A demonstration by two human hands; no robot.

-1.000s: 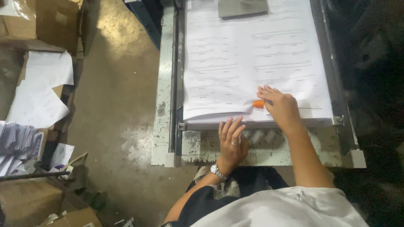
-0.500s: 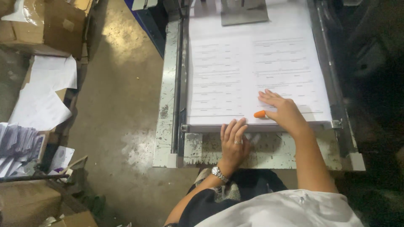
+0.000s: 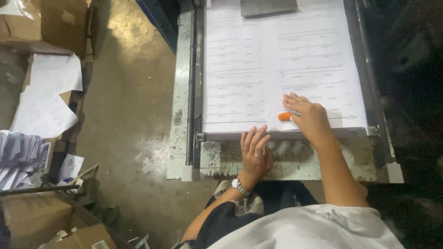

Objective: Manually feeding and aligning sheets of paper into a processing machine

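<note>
A thick stack of white printed sheets (image 3: 277, 64) lies on a worn metal machine table (image 3: 182, 115). My right hand (image 3: 310, 115) rests on the stack's near edge, fingers closed over a small orange object (image 3: 284, 116) that pokes out to the left; I cannot tell what it is. My left hand (image 3: 255, 150), with a ring and a wristwatch, lies flat on the table's front ledge. Its fingertips touch the front face of the stack and it holds nothing.
A grey flat block (image 3: 267, 6) sits on the far end of the stack. A metal rail (image 3: 192, 83) runs along the stack's left side. Left of the table are concrete floor (image 3: 129, 106), loose white sheets (image 3: 46, 101) and cardboard boxes (image 3: 32, 23).
Both hands stay in nearly the same places on the stack edge and ledge. Only the camera view has shifted slightly.
</note>
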